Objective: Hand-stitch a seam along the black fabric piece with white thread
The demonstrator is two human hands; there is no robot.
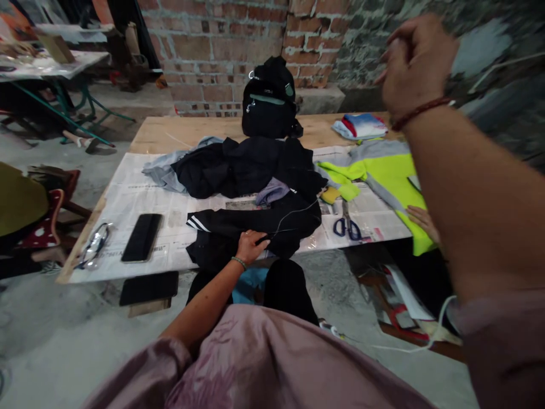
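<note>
My left hand (251, 247) is closed on the near edge of a black garment (242, 221) with white stripes, at the table's front edge. A pale thread (293, 213) curves over the garment from near my left fingers toward its right side. My right hand (419, 65) is raised high at the upper right, thumb and fingers pressed together; what they hold, if anything, cannot be made out. Behind the striped part lie a heap of dark cloth (242, 165) and a bit of purple cloth (272, 191). Blue-handled scissors (347, 226) rest to the right of the garment.
Newspaper (123, 199) covers much of the wooden table (153, 132). On it are a phone (142, 237), glasses (97, 244) and a yellow-grey garment (387, 170), touched by another person's hand (423, 222). Farther back stand a black backpack (270, 105) and folded cloth (360, 126).
</note>
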